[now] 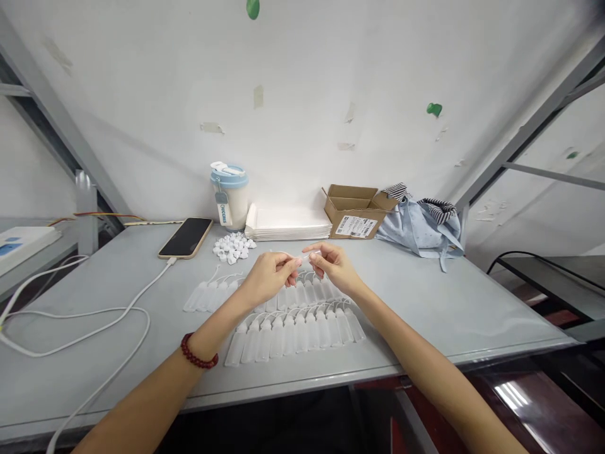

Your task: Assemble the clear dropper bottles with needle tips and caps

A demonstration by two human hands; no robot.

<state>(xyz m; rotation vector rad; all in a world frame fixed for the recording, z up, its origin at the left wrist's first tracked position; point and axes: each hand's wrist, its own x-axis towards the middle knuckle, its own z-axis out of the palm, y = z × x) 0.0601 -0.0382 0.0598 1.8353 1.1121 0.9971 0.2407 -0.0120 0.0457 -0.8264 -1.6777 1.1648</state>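
left hand (270, 276) and right hand (336, 265) pinch 1 small clear bottle (311, 255) between them, its length running hand to hand.

A phone (185, 238) (cable (152, 281) plugged in) lies beside a lidded cup (230, 195); cardboard box (355, 216) farther right.

Bare desk (449, 296) wide open on the right, front edge free too; rows of small bottles (295, 328) filling the middle; pile of white caps (233, 246) and phone (186, 238) behind them on the left; charging cable (94, 321) looping across the left side; cup (229, 195), stack of white trays (288, 222), cardboard box (355, 217), blue cloth (418, 227) lining the back wall
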